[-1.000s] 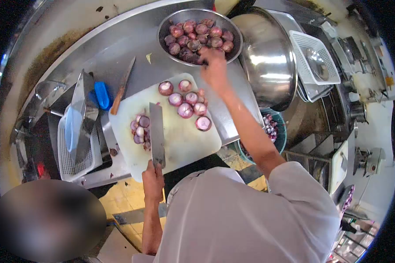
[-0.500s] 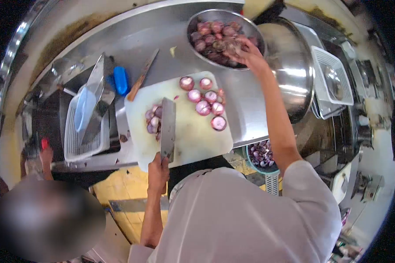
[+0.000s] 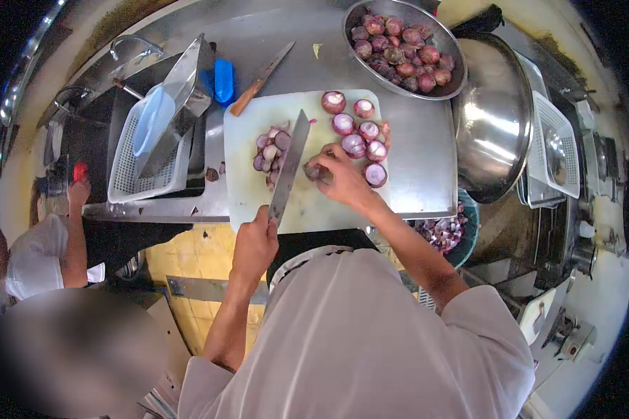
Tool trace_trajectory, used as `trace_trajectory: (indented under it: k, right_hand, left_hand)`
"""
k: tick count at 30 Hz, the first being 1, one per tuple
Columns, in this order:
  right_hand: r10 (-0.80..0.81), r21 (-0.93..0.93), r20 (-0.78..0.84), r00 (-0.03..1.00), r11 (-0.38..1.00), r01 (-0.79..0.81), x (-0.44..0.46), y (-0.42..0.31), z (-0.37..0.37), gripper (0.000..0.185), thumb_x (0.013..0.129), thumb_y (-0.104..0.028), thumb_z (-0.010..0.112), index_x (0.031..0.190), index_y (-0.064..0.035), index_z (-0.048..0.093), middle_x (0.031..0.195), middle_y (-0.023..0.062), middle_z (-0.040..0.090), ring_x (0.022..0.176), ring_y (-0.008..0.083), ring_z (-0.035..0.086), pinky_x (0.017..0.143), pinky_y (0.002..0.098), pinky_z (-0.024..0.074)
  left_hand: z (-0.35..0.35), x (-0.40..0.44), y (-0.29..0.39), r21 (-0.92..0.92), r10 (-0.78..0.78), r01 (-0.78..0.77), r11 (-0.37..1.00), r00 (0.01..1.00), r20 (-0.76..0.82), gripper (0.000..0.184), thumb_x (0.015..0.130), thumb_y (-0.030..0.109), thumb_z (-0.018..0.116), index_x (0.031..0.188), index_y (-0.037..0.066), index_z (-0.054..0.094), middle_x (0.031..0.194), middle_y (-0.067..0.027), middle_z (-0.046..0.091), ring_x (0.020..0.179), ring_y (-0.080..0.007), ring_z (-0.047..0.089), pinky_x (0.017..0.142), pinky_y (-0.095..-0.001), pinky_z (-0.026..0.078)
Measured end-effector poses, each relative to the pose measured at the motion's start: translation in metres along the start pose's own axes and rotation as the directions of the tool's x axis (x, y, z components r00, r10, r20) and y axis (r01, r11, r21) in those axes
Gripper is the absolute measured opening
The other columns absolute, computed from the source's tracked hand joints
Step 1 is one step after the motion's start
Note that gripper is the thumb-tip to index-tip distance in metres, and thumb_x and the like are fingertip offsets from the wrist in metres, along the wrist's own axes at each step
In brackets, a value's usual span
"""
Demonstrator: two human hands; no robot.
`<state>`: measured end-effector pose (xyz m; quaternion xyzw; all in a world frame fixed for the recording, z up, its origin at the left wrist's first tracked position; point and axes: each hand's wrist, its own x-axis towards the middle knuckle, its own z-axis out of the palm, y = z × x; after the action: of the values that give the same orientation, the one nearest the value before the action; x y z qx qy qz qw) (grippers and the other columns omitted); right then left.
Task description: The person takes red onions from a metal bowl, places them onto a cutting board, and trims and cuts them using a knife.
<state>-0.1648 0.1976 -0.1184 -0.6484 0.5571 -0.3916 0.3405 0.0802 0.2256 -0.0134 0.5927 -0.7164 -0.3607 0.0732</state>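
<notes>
My left hand [image 3: 254, 244] is wrapped round the handle of a cleaver [image 3: 291, 167], its blade tilted over the white cutting board [image 3: 248, 206]. In my right hand [image 3: 346, 180] is a dark, unpeeled red onion [image 3: 313, 170], held in the fingertips just right of the blade. Small onion trimmings [image 3: 267, 155] lie in a heap left of the cleaver. Along the board's right side sit several red onions with cut ends [image 3: 353, 146]. A metal bowl [image 3: 437, 95] of whole red onions stands at the back right.
A wooden-handled knife [image 3: 251, 87] rests at the board's back left corner, near a blue object [image 3: 223, 82]. White baskets [image 3: 150, 192] stand in the sink at left. A large steel pot [image 3: 493, 112] is at right. Below hangs a bin of onion pieces [image 3: 461, 241]. Another person's arm [image 3: 75, 230] is at left.
My right hand has come from the metal bowl to the board with a red onion. The cleaver has turned from nearly upright to leaning right. The view has shifted.
</notes>
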Motion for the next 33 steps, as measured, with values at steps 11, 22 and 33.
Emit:
trace_trajectory:
  k: [11,22,33]
  right_hand:
    - [-0.011,-0.119,0.015,1.0,0.993,0.012,0.001,0.0,0.0,0.046,0.069,-0.004,0.079,0.113,-0.0069,0.067,0.11,0.0186,0.057,0.108,0.0393,0.058,0.095,0.0461,0.0497]
    - [0.01,-0.359,-0.035,0.999,0.933,-0.022,-0.011,0.002,-0.003,0.048,0.066,-0.007,0.084,0.109,-0.0048,0.062,0.104,0.0129,0.057,0.101,0.0367,0.061,0.088,0.0463,0.053]
    - [-0.061,-0.06,-0.051,0.997,0.997,0.058,-0.011,0.014,0.008,0.049,0.071,-0.01,0.08,0.116,-0.0058,0.061,0.115,0.0144,0.064,0.113,0.0351,0.062,0.095,0.041,0.0515]
  left_hand:
    - [-0.01,-0.023,0.033,0.116,-0.001,-0.014,0.993,0.992,0.126,0.011,0.094,0.003,0.056,0.099,-0.006,0.054,0.065,-0.0307,0.061,0.068,-0.0494,0.066,0.059,-0.0584,0.051]
    - [0.061,0.047,-0.028,0.008,0.209,-0.21,0.978,0.97,-0.121,0.012,0.094,0.007,0.057,0.103,-0.002,0.054,0.075,-0.0299,0.065,0.076,-0.05,0.066,0.066,-0.0587,0.051]
    - [0.018,0.026,-0.019,-0.036,-0.053,0.052,0.998,0.998,-0.022,0.011,0.096,0.007,0.058,0.102,-0.003,0.055,0.077,-0.033,0.065,0.078,-0.0523,0.065,0.066,-0.0588,0.049]
